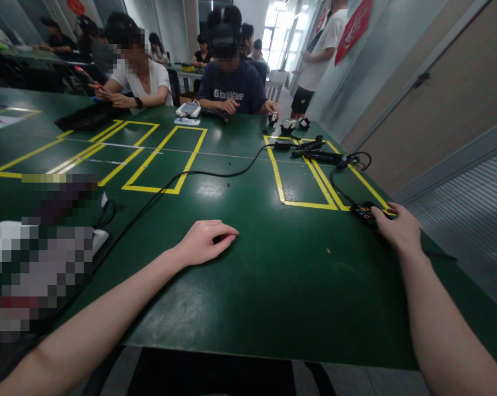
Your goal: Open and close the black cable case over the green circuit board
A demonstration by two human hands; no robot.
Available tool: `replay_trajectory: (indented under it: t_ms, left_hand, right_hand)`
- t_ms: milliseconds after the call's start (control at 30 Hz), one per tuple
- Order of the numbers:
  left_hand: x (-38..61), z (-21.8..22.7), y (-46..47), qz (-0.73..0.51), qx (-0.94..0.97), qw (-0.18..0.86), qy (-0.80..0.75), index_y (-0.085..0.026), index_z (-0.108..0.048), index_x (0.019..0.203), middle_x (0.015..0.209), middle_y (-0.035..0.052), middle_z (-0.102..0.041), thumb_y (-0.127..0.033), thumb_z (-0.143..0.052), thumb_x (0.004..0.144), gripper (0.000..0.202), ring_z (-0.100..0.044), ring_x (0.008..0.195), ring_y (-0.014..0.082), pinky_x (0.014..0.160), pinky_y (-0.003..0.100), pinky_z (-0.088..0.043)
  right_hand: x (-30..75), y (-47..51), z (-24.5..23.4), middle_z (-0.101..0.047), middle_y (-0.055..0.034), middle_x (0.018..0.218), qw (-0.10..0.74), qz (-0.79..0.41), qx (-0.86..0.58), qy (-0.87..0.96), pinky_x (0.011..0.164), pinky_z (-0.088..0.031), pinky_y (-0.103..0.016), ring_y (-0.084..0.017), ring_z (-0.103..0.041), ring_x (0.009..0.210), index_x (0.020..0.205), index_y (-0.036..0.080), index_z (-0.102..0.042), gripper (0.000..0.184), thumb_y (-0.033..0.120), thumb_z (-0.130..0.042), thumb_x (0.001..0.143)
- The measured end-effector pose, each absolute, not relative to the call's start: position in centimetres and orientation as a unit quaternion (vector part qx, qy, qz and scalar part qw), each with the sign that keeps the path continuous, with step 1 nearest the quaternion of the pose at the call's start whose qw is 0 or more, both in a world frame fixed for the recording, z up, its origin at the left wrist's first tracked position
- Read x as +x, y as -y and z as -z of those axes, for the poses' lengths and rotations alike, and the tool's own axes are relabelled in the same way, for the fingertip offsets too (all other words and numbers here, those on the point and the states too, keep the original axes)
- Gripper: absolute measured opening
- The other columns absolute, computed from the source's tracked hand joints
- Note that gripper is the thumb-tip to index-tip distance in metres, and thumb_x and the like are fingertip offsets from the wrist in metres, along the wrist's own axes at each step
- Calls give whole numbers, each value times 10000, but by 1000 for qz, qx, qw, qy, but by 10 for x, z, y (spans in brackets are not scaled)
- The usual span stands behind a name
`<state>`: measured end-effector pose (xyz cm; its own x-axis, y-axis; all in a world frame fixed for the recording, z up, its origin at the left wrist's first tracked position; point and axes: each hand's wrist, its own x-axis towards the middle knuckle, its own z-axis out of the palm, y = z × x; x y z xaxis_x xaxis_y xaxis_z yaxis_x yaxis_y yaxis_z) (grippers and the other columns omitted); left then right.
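Note:
My left hand rests on the green tabletop with the thumb tip against the fingertips and nothing visible between them. At the right, my right hand grips a small black device with orange markings, its thumb on top. The device lies at the near corner of a yellow-taped rectangle, partly covered by my fingers. From it, a thin black cable leads back to a bundle of black tools and cords.
A long black cable crosses the table between yellow tape outlines. A black tray and a white device with a screen are farther back. Two people sit opposite; one touches small black-and-white parts. Pixelated objects lie at left.

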<state>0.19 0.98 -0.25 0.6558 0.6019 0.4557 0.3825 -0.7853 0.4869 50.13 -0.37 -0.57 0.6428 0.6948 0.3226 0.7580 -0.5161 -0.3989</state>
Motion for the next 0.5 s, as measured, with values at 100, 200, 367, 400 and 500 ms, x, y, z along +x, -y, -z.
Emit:
replay_trajectory:
  t_ms: [100, 200, 367, 400, 500]
  left_hand:
    - [2, 3, -10, -312, 893, 176, -274, -179, -762, 1053, 863, 39, -772, -240, -573, 1000, 206, -706, 723, 141, 684, 248, -539]
    - [1, 5, -10, -315, 893, 176, -270, -171, -764, 1047, 866, 41, -773, -229, -576, 997, 203, -706, 724, 141, 684, 248, -537]
    - [1, 4, -10, -312, 892, 181, -273, -175, -767, 1053, 882, 43, -777, -232, -578, 998, 205, -711, 742, 144, 695, 249, -543]
    - [1, 3, -10, -313, 892, 181, -273, -172, -767, 1051, 879, 44, -776, -234, -575, 999, 208, -710, 739, 145, 692, 250, -542]
    - [1, 2, -9, -313, 892, 180, -272, -166, -766, 1051, 864, 48, -771, -245, -567, 1002, 220, -703, 727, 145, 685, 252, -540]
  right_hand:
    - [491, 5, -3, -666, -192, 1162, 255, 27, -878, 405, 933, -476, -435, -345, -606, 1106, 1321, 114, -648, 670, 544, -699, 809]
    - [481, 7, -11, -645, -176, 1155, 261, 17, -871, 415, 929, -454, -421, -339, -575, 1128, 1331, 120, -641, 704, 523, -755, 765]
    - [475, 9, -17, -667, -142, 1084, 273, 21, -855, 441, 892, -450, -393, -333, -570, 1119, 1276, 140, -659, 621, 408, -788, 731]
    - [476, 9, -18, -674, -139, 1078, 281, 23, -851, 442, 893, -449, -390, -332, -576, 1110, 1247, 145, -671, 578, 391, -778, 736]
    - [477, 8, -17, -694, -154, 1075, 306, 35, -851, 426, 913, -450, -382, -318, -608, 1061, 1144, 137, -711, 414, 360, -717, 795]
